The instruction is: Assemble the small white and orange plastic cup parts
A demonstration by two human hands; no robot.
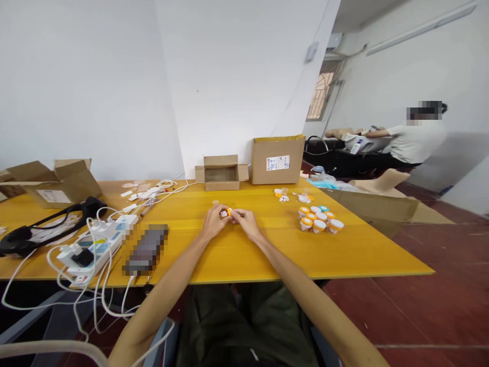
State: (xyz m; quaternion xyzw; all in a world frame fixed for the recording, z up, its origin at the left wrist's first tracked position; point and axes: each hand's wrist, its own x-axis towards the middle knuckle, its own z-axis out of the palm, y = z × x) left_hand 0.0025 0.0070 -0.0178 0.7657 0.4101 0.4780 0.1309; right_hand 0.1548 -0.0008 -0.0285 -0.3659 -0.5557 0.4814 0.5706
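Holding a small orange-rimmed jar (226, 213) over the yellow table (275, 257), between both hands: left hand (214, 220) curled around its body, right hand (246, 223) with fingers bent at the orange end, grip there unclear. Jar appears tipped sideways, orange end facing right hand; lidded jars (319, 224) stand beyond it.
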